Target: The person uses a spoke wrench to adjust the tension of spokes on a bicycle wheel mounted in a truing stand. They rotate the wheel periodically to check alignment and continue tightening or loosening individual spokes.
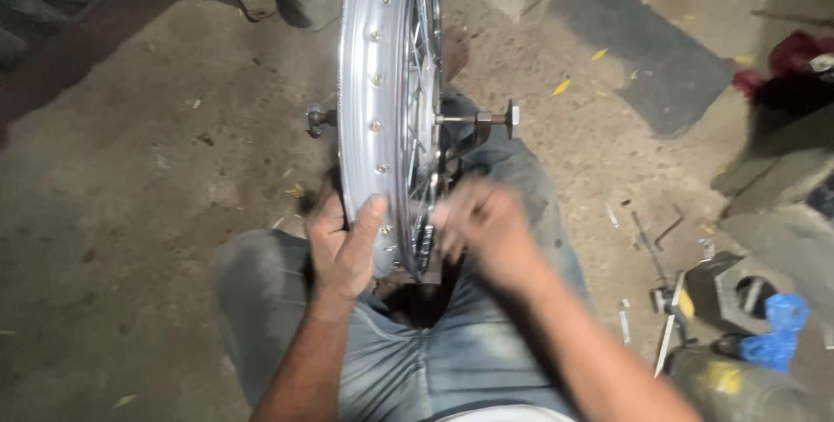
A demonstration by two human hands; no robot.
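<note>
Left hand at lower centre grips edge of shiny silver spoked metal wheel rim, thumb over rim face. Right hand, blurred, at spokes on rim's right; grip unclear. Rim upright between knees, running to top centre; dark axle bolt protrudes mid-frame.

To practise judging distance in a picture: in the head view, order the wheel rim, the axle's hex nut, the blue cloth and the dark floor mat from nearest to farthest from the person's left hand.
From the left hand:
1. Wheel rim: gripped by that hand.
2. Hex nut: on the axle's right end, above the knees.
3. Dark floor mat: upper right.
4. Blue cloth: far right, among the tools.
</note>
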